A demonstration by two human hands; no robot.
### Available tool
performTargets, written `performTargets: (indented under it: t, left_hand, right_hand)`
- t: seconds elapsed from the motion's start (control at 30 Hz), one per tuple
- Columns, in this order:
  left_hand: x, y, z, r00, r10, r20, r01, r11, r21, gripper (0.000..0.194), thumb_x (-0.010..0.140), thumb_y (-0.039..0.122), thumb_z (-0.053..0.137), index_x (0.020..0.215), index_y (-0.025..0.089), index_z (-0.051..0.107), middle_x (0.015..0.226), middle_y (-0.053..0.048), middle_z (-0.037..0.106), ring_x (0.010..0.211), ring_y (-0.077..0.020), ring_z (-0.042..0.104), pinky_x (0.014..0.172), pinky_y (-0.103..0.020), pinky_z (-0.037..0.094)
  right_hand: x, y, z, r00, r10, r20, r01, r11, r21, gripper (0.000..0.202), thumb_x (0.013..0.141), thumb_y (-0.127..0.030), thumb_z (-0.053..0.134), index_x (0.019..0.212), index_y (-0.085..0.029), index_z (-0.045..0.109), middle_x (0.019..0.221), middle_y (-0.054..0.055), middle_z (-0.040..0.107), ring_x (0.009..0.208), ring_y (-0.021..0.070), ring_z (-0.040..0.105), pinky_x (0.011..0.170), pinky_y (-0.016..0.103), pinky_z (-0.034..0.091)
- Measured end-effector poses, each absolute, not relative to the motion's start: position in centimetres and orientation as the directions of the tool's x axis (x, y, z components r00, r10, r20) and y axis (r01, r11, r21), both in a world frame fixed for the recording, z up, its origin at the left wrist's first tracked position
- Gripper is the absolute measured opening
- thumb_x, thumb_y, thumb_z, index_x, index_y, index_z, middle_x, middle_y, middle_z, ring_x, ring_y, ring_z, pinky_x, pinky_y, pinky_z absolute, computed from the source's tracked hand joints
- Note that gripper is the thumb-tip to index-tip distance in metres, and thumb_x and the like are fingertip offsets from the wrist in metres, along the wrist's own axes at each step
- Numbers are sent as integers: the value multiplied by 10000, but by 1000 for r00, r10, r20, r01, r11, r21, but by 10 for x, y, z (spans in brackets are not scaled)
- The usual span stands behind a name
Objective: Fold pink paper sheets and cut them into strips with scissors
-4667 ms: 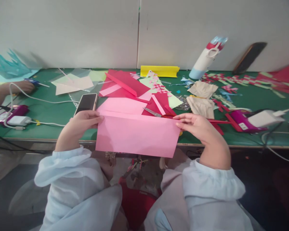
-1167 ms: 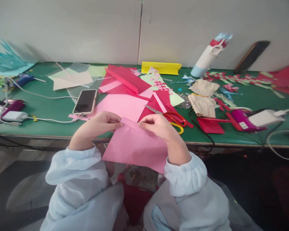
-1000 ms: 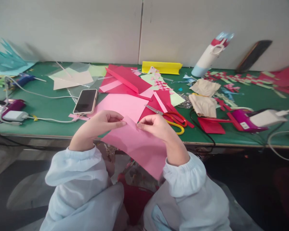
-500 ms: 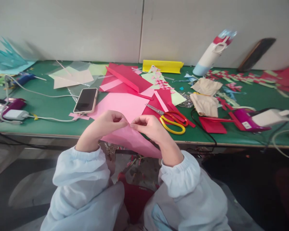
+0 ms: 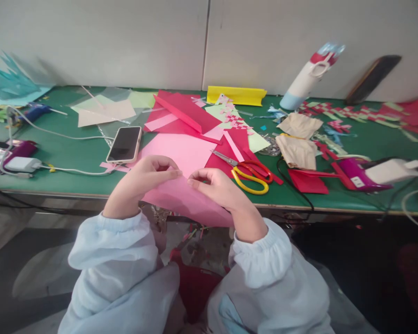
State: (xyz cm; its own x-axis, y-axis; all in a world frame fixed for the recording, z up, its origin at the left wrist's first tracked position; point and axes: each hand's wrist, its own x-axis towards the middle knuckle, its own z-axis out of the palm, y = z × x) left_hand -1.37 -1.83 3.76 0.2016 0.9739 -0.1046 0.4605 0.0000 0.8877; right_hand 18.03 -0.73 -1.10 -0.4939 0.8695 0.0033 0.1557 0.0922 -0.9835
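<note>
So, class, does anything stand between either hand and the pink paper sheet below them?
Nothing visible does: the left hand and right hand both appear to pinch the pink paper sheet. The scissors lie beyond the right hand, not in between.

Held pink sheet [image 5: 181,200]: smooth, matt paper. Scissors [image 5: 234,163]: metal blades [image 5: 223,157], glossy plastic handles [image 5: 253,191]. Sleeves [image 5: 107,239]: crinkled cloth.

A thin, smooth sheet of plain pink paper [image 5: 186,204] is pinched along its upper part by the left hand [image 5: 146,183] and right hand [image 5: 218,188], its lower edge slanting down to the right beyond the front edge of the green table [image 5: 76,155].
</note>
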Motion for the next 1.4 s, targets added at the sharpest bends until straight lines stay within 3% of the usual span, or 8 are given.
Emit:
performTargets:
  t: [0.3, 0.73, 0.93, 1.4]
  left_hand:
    - [-33, -21, 43, 84, 992, -97, 373, 59, 926, 212, 703, 375, 715, 678, 169, 673, 628, 17, 539, 547, -73, 419, 482, -209, 281]
    - [-53, -27, 49, -119, 982, -148, 278, 176, 944, 193, 650, 306, 756, 683, 153, 643, 615, 33, 565, 545, -67, 468, 485, -195, 326]
    - [-62, -28, 49, -225, 949, -222, 262, 278, 924, 268, 630, 358, 780, 724, 153, 634, 559, 37, 539, 489, -83, 468, 439, -199, 334]
    - [-74, -34, 54, -352, 914, -202, 273, 306, 912, 224, 656, 350, 759, 742, 163, 670, 575, 25, 589, 514, -113, 521, 471, -235, 389]
  right_hand:
    - [188, -11, -4, -499, 863, -79, 236, 47, -971, 239, 786, -364, 637, 876, -146, 673, 859, 37, 687, 773, 157, 609, 700, 280, 474]
    - [204, -13, -2, -553, 826, -108, 320, 91, -943, 196, 800, -348, 617, 822, -161, 669, 817, 30, 692, 734, 147, 607, 661, 267, 450]
    - [215, -12, -2, -552, 813, -185, 404, 67, -912, 171, 786, -327, 617, 808, -166, 669, 797, 29, 693, 703, 145, 599, 639, 267, 445]
    - [246, -12, 2, -530, 818, -223, 494, 84, -865, 136, 742, -312, 641, 768, -188, 688, 766, 15, 705, 690, 152, 607, 648, 274, 451]
